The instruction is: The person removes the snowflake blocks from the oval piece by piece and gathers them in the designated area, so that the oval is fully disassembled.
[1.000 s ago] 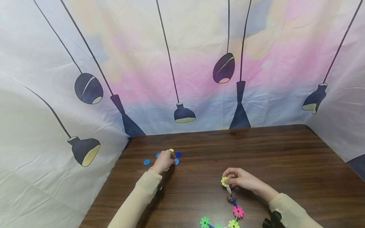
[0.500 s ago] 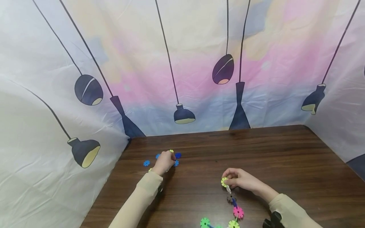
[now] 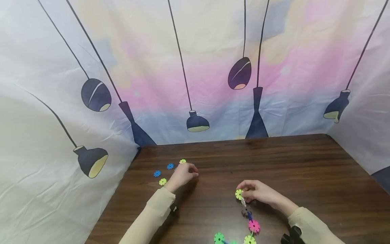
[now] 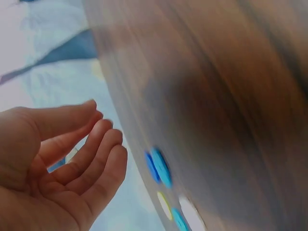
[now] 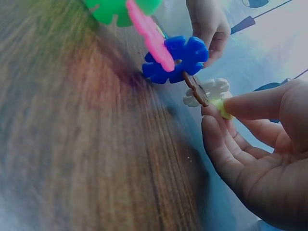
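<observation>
My right hand (image 3: pixel 262 194) pinches a yellow snowflake disc (image 3: pixel 239 194) between thumb and fingers. That disc ends a linked chain: a white disc (image 5: pixel 217 88), a brown disc (image 5: pixel 196 89), a blue disc (image 5: pixel 185 57) and a pink disc (image 3: pixel 254 226) follow, then another yellow disc (image 3: pixel 250 240). My left hand (image 3: pixel 183 175) hovers near the loose discs at the far left, fingers loosely curled with nothing visible between them. Beneath it in the left wrist view lie a light blue disc (image 4: pixel 161 166), a dark blue disc (image 4: pixel 152 167) and a white disc (image 4: pixel 192 212).
Loose on the brown table (image 3: pixel 289 162) are a blue disc (image 3: pixel 156 174), a second blue one and two yellow discs, one being the near yellow disc (image 3: pixel 163 182). A green disc (image 3: pixel 219 238) belongs to the chain at the front edge. Printed cloth (image 3: pixel 213 40) hangs behind.
My left hand has shifted right across the loose discs, uncovering a yellow disc beside its wrist. My right hand has stayed nearly still with the chain.
</observation>
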A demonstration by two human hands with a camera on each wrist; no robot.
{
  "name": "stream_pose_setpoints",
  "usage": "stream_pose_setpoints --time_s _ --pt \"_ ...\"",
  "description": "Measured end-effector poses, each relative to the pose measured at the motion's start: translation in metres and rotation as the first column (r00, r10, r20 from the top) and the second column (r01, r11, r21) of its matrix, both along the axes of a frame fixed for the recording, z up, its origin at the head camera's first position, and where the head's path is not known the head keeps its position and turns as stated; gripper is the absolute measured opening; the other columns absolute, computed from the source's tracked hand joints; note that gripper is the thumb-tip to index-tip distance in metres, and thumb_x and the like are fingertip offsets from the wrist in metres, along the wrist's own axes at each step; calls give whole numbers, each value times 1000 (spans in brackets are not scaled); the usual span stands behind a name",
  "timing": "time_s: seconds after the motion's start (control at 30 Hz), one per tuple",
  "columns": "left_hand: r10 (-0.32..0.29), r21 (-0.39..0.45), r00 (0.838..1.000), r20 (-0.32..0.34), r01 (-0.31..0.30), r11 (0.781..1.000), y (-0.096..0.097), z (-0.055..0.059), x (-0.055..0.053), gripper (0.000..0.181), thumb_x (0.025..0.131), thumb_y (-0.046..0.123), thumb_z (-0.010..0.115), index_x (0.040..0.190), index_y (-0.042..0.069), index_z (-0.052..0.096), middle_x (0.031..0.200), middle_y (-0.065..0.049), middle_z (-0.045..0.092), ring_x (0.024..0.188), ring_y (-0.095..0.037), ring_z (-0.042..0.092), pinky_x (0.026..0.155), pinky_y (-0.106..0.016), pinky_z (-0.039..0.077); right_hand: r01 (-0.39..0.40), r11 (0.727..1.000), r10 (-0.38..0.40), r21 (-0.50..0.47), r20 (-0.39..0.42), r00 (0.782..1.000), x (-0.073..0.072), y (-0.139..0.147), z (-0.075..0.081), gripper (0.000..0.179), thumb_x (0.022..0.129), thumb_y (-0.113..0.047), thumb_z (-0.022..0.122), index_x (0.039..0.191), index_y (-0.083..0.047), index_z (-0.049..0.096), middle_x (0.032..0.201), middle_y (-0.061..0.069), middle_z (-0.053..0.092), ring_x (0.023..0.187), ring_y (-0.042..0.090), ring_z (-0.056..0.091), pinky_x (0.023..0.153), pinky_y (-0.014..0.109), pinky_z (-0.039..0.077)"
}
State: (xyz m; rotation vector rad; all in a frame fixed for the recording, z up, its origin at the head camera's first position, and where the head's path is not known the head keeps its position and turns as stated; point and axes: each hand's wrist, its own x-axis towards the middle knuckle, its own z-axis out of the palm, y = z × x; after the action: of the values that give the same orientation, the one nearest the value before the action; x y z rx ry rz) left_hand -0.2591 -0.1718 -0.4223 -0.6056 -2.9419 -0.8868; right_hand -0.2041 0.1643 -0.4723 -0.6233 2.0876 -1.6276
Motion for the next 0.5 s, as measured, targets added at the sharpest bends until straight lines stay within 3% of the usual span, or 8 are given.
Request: stream_pose_setpoints --time_s 0.3,0.5 --pt "-123 82 987 106 114 990 48 5 22 12 97 25 70 98 15 77 92 7 71 78 -8 62 71 -30 52 30 1000 -30 -4 29 999 1 1 -1 31 96 -11 65 120 8 61 96 9 64 87 22 66 76 33 58" --pt "-197 138 963 186 173 975 75 -4 30 17 97 32 70 98 16 77 83 7 71 72 -11 65 66 -25 50 45 999 -44 -18 46 998 -2 0 1 28 94 -12 68 113 9 61 94 9 66 87 22 67 76 34 58"
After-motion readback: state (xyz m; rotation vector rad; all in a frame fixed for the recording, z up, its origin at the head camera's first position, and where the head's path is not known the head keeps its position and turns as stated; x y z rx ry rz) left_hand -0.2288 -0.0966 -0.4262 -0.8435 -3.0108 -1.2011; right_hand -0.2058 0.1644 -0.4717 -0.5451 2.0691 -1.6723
